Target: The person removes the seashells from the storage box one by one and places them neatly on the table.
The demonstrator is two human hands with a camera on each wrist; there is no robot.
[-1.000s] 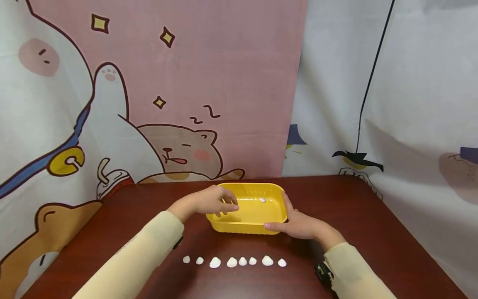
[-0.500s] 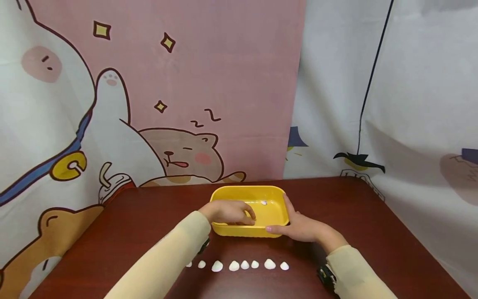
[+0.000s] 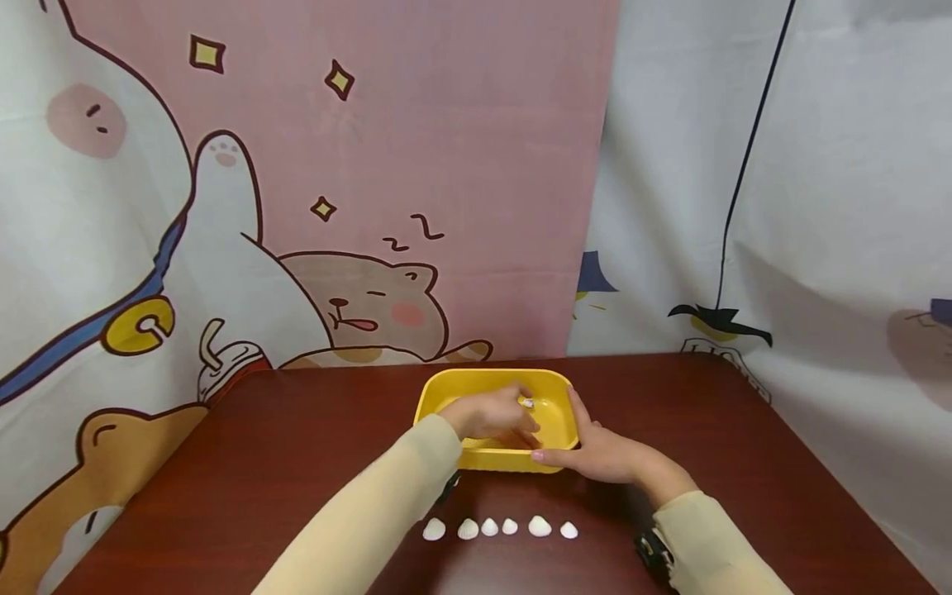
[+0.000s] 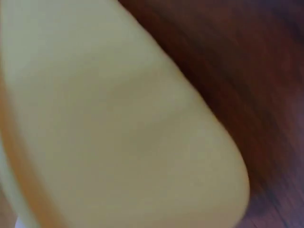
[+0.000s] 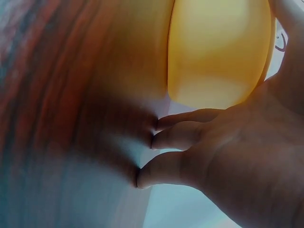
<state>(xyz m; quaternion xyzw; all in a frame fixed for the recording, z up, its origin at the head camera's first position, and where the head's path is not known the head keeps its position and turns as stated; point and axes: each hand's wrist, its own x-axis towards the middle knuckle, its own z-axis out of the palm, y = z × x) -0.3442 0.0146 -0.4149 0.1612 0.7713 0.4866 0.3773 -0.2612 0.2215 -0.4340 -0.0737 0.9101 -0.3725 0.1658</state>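
Note:
My left hand [image 3: 492,413] is inside the yellow plastic basin [image 3: 479,461], blurred, with its fingers spread. Its fingertips are close beside a small whitish object [image 3: 528,403], partly hidden, on the basin floor. At the basin's front right corner is my right hand [image 3: 613,457]; its thumb lies on the front rim and its index finger runs along the right side. The right wrist view shows the other fingers of that hand stretched out, their tips on the table, next to the yellow wall [image 5: 216,52]. The left wrist view shows a blurred pale yellow surface.
A row of white seashells [image 3: 468,529] lies in front of the basin on the dark reddish-brown table [image 3: 320,463]. The left sleeve [image 3: 372,512] hides the row's left end. Behind the table hangs a printed cloth [image 3: 476,165] with cartoon animals.
My left hand has moved right, from the basin's left end to near the small whitish object. Its sleeve now covers the shells at the row's left end. My right hand stays at the corner.

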